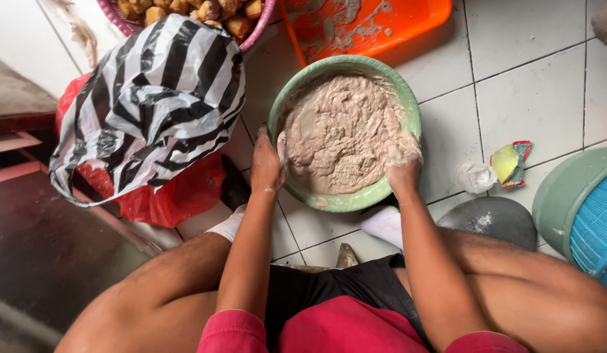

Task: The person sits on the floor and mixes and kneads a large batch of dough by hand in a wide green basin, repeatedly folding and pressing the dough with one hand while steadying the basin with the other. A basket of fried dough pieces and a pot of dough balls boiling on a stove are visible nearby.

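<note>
Left hand (267, 167) open flat against near-left rim of round green plastic bowl (408, 104); right hand (403, 171) cups pale brown dough (339, 134) at bowl's near-right rim.

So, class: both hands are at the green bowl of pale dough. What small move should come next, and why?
Probably the right hand should press down and fold dough inward from the near rim. It already rests on the mass there, coated in dough, while the left hand braces the green bowl on the tiled floor.
</note>
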### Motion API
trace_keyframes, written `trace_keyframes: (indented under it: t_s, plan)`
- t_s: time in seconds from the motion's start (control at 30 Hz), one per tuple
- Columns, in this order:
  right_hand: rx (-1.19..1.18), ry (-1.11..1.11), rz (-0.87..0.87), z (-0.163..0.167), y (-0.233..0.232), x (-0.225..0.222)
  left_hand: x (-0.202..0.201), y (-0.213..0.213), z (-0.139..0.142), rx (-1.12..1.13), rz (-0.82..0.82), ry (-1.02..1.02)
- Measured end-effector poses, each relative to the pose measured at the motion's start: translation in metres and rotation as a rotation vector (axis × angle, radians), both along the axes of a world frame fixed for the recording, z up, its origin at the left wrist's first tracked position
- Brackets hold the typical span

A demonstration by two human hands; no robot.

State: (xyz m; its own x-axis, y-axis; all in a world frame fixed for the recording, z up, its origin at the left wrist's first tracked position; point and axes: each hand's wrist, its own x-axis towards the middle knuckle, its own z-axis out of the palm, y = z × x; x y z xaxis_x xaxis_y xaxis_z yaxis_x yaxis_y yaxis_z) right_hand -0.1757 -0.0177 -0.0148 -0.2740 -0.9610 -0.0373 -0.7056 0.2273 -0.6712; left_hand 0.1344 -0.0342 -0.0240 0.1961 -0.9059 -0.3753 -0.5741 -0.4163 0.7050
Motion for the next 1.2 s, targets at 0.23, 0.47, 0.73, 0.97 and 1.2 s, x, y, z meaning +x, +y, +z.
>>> trace_keyframes:
  t_s: [0.23,0.47,0.73,0.97,1.2]
  plan:
    - [0.252,-0.154,0.000,-0.079,-0.001,-0.035,0.009,-0.016,-0.021,0.105,-0.119,0.077]
    - [0.395,-0.277,-0.034,-0.089,-0.008,-0.059,-0.004,0.005,-0.050,-0.098,-0.121,-0.036]
    - [0.627,-0.173,0.140,-0.079,-0.054,-0.075,-0.018,0.024,-0.066,-0.127,0.051,-0.037]
    - [0.603,0.049,0.115,-0.087,-0.076,-0.031,-0.035,0.020,-0.051,-0.281,0.174,-0.105]
    - [0.619,0.234,0.317,-0.043,-0.018,0.070,-0.037,0.018,-0.032,-0.284,0.285,-0.024]
